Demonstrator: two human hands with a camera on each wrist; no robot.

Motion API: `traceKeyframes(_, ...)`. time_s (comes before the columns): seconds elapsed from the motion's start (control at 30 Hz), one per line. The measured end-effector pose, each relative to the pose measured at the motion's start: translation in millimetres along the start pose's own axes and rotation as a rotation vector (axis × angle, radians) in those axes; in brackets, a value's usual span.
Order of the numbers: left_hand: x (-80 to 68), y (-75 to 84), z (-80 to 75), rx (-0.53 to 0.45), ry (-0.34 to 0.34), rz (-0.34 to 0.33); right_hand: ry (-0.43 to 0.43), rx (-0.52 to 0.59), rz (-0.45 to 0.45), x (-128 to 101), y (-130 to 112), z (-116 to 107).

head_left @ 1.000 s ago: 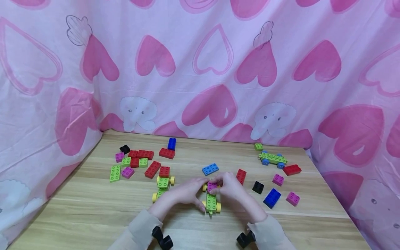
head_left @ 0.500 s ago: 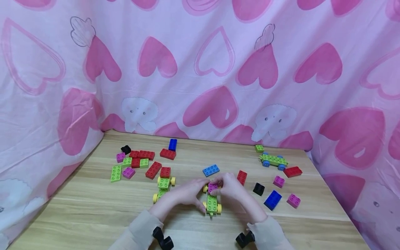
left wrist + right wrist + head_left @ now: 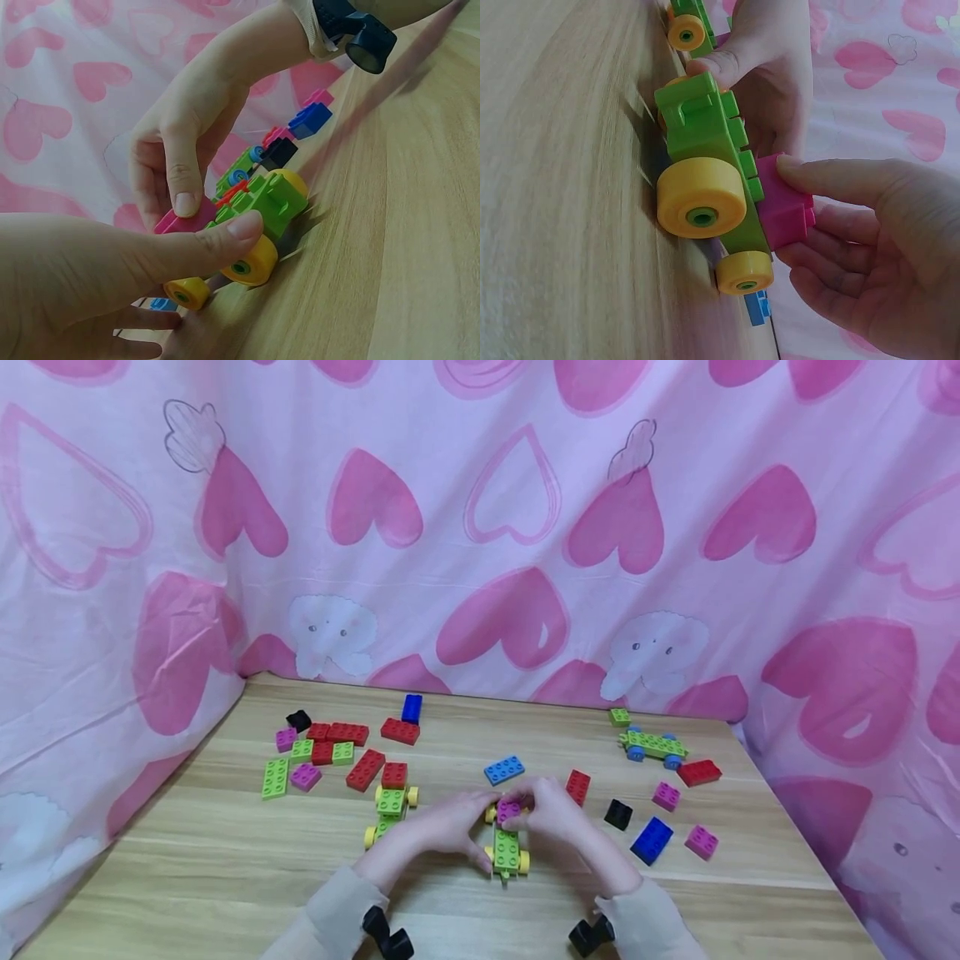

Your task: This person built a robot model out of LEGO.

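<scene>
A green toy car base (image 3: 506, 850) with yellow wheels (image 3: 701, 202) stands on the table before me. On its far end sits a magenta brick (image 3: 780, 206), studs up. My right hand (image 3: 551, 811) pinches that brick between thumb and fingers. From the left, my left hand (image 3: 450, 823) holds the car base, its thumb (image 3: 217, 238) along the side near the closer wheel. In the head view the far end of the car is partly covered by my fingers. Left of my left hand stands a second green car base (image 3: 391, 802) with yellow wheels, partly hidden by the forearm.
A blue brick (image 3: 503, 770) and a red brick (image 3: 577, 787) lie beyond my hands. At right are a black brick (image 3: 618, 814), a dark blue brick (image 3: 652, 841) and a blue-wheeled green car base (image 3: 653, 746). Several bricks cluster at the left, including a green one (image 3: 275, 778).
</scene>
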State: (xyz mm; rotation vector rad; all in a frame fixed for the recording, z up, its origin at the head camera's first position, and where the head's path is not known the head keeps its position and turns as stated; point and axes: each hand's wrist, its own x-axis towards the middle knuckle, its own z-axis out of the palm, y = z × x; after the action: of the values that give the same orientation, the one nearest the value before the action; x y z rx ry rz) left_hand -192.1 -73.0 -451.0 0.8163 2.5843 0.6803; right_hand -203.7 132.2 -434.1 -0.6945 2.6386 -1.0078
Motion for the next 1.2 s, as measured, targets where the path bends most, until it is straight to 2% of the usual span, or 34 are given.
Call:
traceKeyframes(0.3, 1.9, 1.0, -0.1, 0.007, -0.012, 0.014, 0.017, -0.057, -0.085, -5.6, 6.8, -2.5)
traceKeyframes(0.53, 1.2, 0.2, 1.3, -0.007, -0.017, 0.042, 0.027, 0.004, -0.075, -11.2, 11.6, -9.4)
traceKeyframes(0.73, -1.4, 2.1, -1.2, -0.034, -0.023, 0.04, 0.004, 0.024, -0.092, -12.1, 19.9, -13.6)
traceKeyframes(1.0, -11.1, 14.4, -15.4, -0.024, -0.023, 0.031, -0.074, 0.08, -0.077, -14.0, 25.3, -9.8)
traceKeyframes(1.2, -23.8, 22.8, -32.2, -0.026, 0.007, 0.036, -0.08, 0.069, -0.097, -15.5, 23.2, -7.7)
